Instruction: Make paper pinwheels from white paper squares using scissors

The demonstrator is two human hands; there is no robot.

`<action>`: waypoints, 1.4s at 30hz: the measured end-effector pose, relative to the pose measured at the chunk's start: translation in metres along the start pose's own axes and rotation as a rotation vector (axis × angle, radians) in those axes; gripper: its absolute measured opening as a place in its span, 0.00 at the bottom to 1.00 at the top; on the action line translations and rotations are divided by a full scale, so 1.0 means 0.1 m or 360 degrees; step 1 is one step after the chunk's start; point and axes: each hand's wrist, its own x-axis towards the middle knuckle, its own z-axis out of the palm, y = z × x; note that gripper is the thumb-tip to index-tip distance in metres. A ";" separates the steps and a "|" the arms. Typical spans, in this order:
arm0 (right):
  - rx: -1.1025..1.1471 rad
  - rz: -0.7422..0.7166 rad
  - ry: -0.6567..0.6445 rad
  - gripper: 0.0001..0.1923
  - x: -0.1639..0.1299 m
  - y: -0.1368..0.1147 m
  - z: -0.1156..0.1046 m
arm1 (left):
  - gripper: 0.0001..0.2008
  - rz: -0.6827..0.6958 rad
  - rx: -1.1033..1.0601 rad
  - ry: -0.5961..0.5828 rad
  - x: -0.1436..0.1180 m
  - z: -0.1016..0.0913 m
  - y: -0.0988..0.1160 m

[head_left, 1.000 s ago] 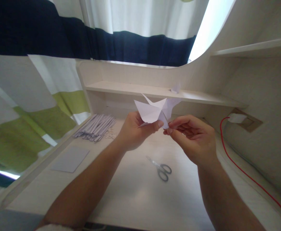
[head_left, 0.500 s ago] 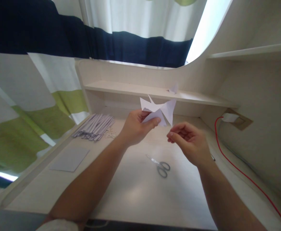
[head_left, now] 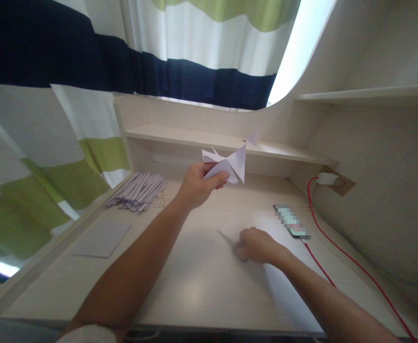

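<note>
My left hand [head_left: 205, 183] pinches a folded piece of white paper [head_left: 226, 166] above the middle of the desk, thumb in front. Pointed corners of the paper fan out upward and to the right. Lower down, my right hand [head_left: 257, 244] is closed over the handles of the scissors [head_left: 226, 237], its fingers curled round them. The blades point to the upper left, low at the desktop; whether they are lifted off it I cannot tell. Part of the handle loops is hidden under the fingers.
Rolled paper sticks [head_left: 139, 193] lie in a pile at the left, beside small pale loops [head_left: 161, 200]. Nearer is a flat paper stack [head_left: 101, 238]. A phone [head_left: 290, 221] with a red cable [head_left: 319, 264] lies right. Another folded paper [head_left: 251, 139] stands on the back shelf [head_left: 194, 138].
My right hand has moved down from beside the paper onto the scissors and closed on them. The phone has come into sight. My left hand still holds the folded paper.
</note>
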 end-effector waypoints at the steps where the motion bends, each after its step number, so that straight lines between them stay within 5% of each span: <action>1: 0.0098 -0.0026 -0.0043 0.05 0.01 0.01 -0.01 | 0.11 0.0002 -0.0014 0.0007 0.01 -0.02 0.01; 9: 0.1055 -0.0392 -0.0163 0.17 0.01 -0.08 0.02 | 0.10 0.0009 -0.0181 0.0033 0.03 -0.20 0.10; 14: 0.1402 -0.0758 -0.0013 0.23 -0.20 -0.45 -0.41 | 0.09 0.0058 -0.0215 0.0131 -0.01 -0.35 0.30; 20: 0.0957 -0.0920 0.0490 0.14 -0.34 -0.67 -0.94 | 0.07 0.0149 -0.0289 0.0228 -0.11 -0.44 0.55; 42: 0.0939 -0.0960 0.0322 0.14 -0.46 -0.63 -0.92 | 0.04 0.0175 -0.0184 0.0085 -0.15 -0.33 0.49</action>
